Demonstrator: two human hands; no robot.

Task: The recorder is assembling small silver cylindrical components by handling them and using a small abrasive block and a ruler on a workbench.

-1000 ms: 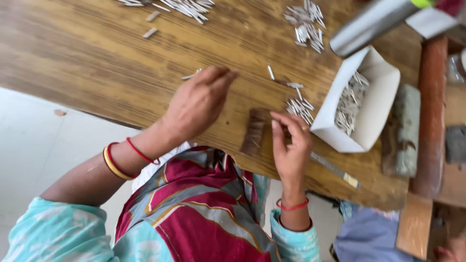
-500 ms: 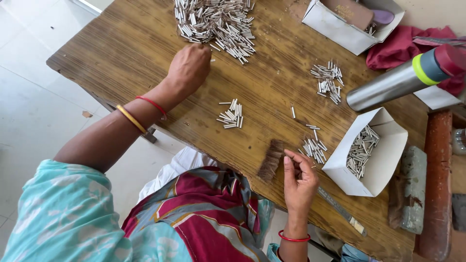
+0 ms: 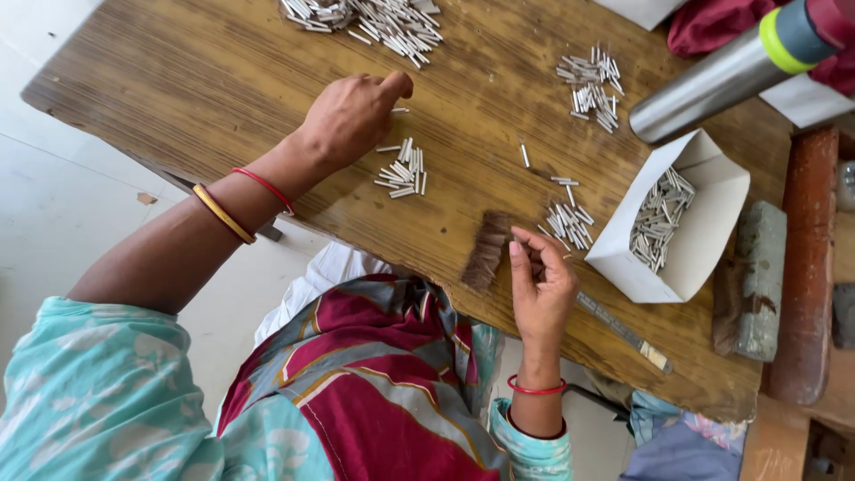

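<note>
Your left hand (image 3: pixel 352 116) rested curled, knuckles up, on wooden table (image 3: pixel 178 80), just beside small pile of metal pins (image 3: pixel 403 172); grip undeterminable. Your right hand (image 3: pixel 541 285) pinched pins near second pile (image 3: pixel 568 223), beside white paper box (image 3: pixel 704 249).

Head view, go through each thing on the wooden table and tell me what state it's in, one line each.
White paper box: open, partly filled with small metal pins.
Steel flask: lying on its side, capped.
Big pin pile: loose, heaped at the far edge.
Small pin cluster: spread flat by the left hand.
Right hand: raised at the table edge, fingers curled; contents hidden.
Left hand: knuckles up, fingers curled.
</note>
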